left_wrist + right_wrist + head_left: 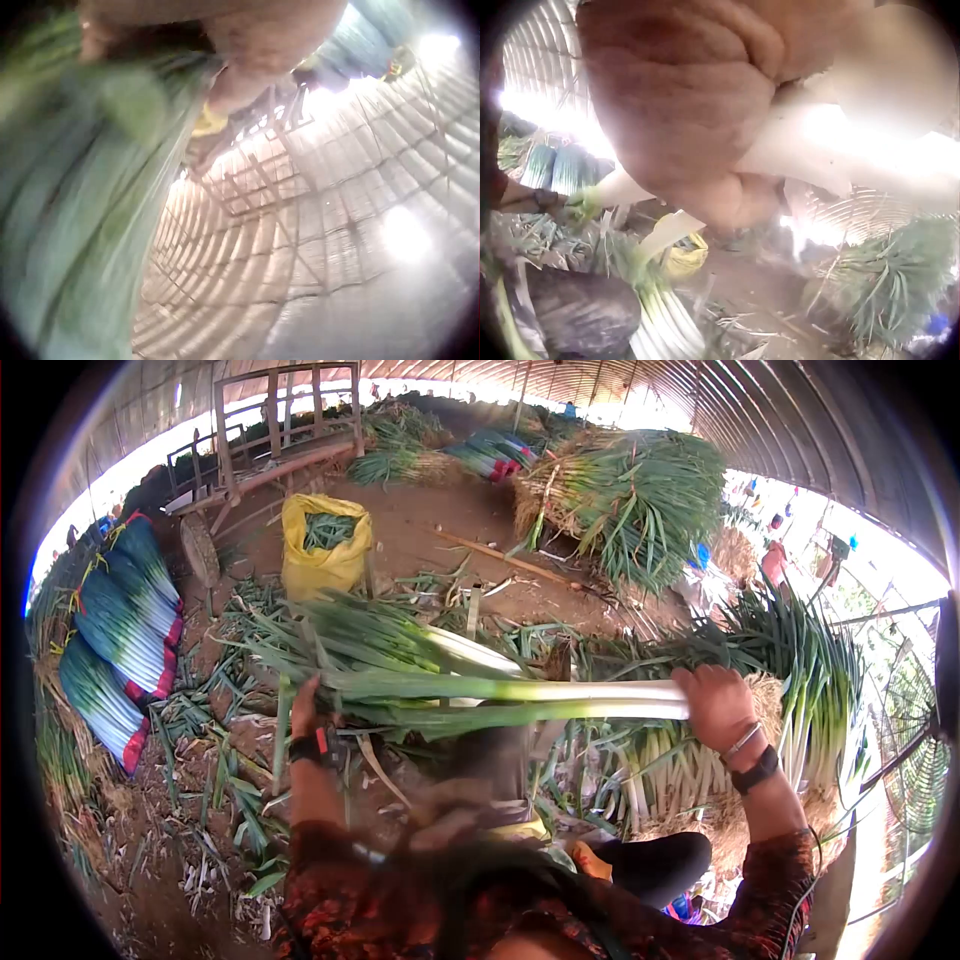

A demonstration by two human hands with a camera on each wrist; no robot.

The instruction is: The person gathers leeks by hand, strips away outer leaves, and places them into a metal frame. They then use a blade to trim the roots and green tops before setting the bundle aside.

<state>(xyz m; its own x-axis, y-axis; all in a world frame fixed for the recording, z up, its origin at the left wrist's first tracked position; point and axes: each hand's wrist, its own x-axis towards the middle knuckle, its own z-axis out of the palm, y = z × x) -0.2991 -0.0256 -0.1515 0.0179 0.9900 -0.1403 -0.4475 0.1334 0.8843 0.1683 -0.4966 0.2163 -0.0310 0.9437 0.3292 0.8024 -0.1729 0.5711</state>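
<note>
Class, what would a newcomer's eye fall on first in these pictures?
First, probably the long green-and-white stalks stretched across the middle of the head view, white ends in the right hand. Next, the bright yellow sack beyond them, left of centre, and the large green heap at upper right.

Bright daylight glares under roof; wrist views hazy; fisheye edges dark.
</note>
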